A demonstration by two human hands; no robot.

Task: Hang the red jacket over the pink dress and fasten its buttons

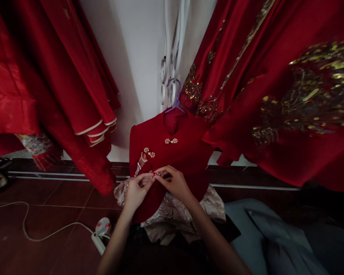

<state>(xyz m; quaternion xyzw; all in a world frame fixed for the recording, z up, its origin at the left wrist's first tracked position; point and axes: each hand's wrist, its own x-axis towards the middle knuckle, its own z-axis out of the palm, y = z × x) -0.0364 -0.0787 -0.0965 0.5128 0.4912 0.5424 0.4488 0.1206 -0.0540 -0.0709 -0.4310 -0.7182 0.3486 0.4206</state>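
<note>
A red sleeveless vest (183, 156) hangs in front of me on a purple hanger (177, 100). Flower-shaped pearl clasps (171, 141) sit at its collar, and a beaded tassel ornament (142, 160) is on its left side. My left hand (139, 190) pinches the vest's front at a small beaded clasp (157, 174). From the other side my right hand (174, 183) pinches the same clasp, fingertips almost meeting the left ones. The fingers partly hide this clasp, so I cannot tell whether it is fastened. Pale shiny brocade fabric (172, 214) shows below the vest.
Red garments (83, 95) hang at left, and red gowns with gold sequins (312, 91) at right. A white metal rail (255, 187) runs low behind the vest. On the tiled floor lie a white cable (25, 221) and power strip (98, 242). Grey-blue fabric (249, 225) lies at lower right.
</note>
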